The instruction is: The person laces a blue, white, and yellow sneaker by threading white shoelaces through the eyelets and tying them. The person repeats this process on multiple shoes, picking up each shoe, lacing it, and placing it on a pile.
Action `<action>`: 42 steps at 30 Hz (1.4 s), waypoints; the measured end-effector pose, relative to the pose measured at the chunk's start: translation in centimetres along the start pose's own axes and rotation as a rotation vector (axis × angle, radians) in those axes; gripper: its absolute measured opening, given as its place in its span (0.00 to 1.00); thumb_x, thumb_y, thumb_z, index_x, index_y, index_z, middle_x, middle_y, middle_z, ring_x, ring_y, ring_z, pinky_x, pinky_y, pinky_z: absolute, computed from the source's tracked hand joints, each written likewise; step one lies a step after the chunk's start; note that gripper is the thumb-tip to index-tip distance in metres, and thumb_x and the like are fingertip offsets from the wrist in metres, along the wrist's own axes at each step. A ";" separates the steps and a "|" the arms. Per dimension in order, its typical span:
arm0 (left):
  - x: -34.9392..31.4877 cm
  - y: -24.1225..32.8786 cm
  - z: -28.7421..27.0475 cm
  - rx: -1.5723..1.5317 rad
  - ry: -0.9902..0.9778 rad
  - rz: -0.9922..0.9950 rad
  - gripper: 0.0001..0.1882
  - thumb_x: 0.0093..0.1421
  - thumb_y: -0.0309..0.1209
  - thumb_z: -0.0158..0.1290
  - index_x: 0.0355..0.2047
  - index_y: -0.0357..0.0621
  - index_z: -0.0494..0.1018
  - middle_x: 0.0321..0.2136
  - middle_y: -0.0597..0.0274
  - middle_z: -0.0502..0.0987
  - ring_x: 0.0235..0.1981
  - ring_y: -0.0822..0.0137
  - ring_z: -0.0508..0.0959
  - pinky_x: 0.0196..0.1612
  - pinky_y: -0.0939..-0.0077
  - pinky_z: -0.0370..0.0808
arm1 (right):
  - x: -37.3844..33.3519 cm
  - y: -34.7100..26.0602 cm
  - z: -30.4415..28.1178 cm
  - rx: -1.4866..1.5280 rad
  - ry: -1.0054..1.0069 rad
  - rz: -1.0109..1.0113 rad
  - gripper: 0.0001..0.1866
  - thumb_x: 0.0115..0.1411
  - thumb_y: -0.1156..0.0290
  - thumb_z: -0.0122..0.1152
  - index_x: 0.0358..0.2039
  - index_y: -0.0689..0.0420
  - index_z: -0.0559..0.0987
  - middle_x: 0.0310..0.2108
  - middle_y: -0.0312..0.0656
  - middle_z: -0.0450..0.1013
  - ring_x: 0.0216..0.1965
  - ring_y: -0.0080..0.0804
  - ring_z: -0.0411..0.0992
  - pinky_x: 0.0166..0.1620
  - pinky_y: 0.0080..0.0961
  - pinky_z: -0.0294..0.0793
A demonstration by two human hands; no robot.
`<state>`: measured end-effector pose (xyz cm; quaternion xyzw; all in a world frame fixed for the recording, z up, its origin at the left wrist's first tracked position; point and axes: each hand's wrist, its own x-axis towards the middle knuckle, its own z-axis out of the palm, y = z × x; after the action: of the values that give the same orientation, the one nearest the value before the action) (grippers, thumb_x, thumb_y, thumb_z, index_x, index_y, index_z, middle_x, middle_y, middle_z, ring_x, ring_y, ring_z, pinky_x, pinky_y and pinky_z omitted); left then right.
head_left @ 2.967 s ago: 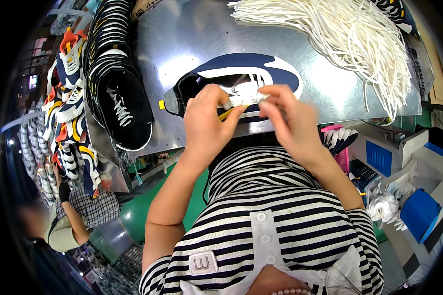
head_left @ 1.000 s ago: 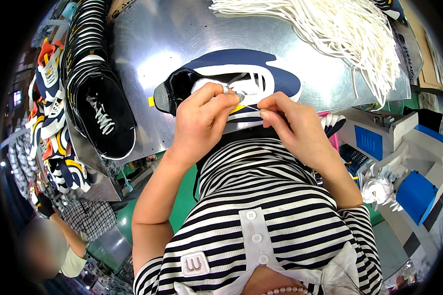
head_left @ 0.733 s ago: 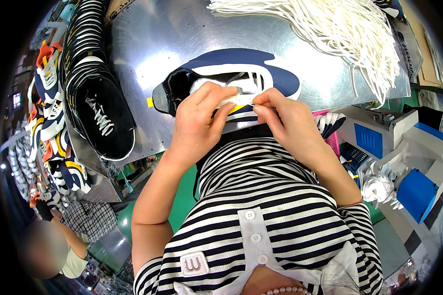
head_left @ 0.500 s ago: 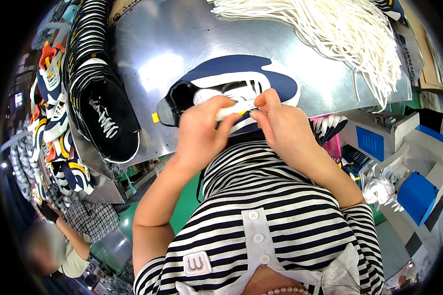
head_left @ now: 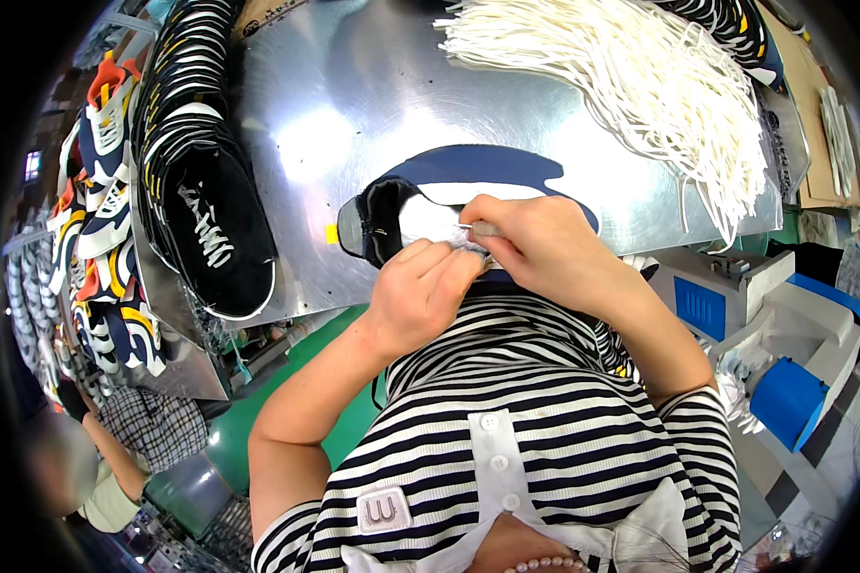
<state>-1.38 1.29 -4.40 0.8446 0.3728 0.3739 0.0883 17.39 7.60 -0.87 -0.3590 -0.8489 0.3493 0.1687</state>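
A navy and white shoe upper [head_left: 487,167] lies on its side on the metal tabletop before me, its black-lined collar to the left. My left hand [head_left: 420,291] is closed, its fingers curled against the near edge of the upper by the lacing area. Just above those fingers my right hand [head_left: 545,248] pinches over the white part of the upper. A thin pale tip shows at its fingertips, beside a greyish-tan patch at one finger's end. What the right hand holds is too small to name. Both hands hide the eyelets.
A heap of white laces [head_left: 631,86] covers the table's far right. Nested black shoe uppers [head_left: 215,224] run along the left edge, with finished-looking colourful uppers [head_left: 105,210] hanging beyond. A grey and blue machine [head_left: 784,353] stands to the right. A person [head_left: 115,477] is at lower left.
My right hand has moved left over the upper, its fingers now pinching above the left hand. The left hand has turned and closed lower on the near edge. The whole view has shifted slightly.
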 end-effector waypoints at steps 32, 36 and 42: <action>1.9 -0.3 -0.8 -0.224 0.081 -0.926 0.18 0.55 0.24 0.64 0.43 0.35 0.68 0.31 0.56 0.81 0.33 0.73 0.81 0.37 0.81 0.76 | 0.1 0.2 0.8 0.463 0.231 0.260 0.11 0.64 0.70 0.58 0.45 0.58 0.72 0.29 0.44 0.77 0.28 0.33 0.77 0.32 0.25 0.73; 1.7 -0.4 -0.9 -0.193 0.072 -0.891 0.18 0.55 0.22 0.64 0.42 0.35 0.68 0.33 0.57 0.80 0.33 0.74 0.80 0.36 0.82 0.76 | -0.9 0.0 0.9 0.175 0.176 0.159 0.07 0.63 0.71 0.58 0.39 0.57 0.71 0.27 0.45 0.78 0.27 0.42 0.78 0.30 0.33 0.74; 1.4 0.0 -0.1 -0.032 0.135 -0.727 0.16 0.52 0.29 0.64 0.41 0.42 0.74 0.23 0.61 0.74 0.27 0.60 0.73 0.34 0.66 0.68 | -0.1 -0.7 1.4 -0.096 0.105 0.179 0.06 0.62 0.71 0.56 0.37 0.57 0.69 0.25 0.42 0.77 0.25 0.40 0.77 0.29 0.35 0.73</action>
<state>-0.84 2.24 -3.47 0.6289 0.6476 0.3788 0.2038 16.33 6.52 -1.35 -0.4587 -0.8192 0.3028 0.1637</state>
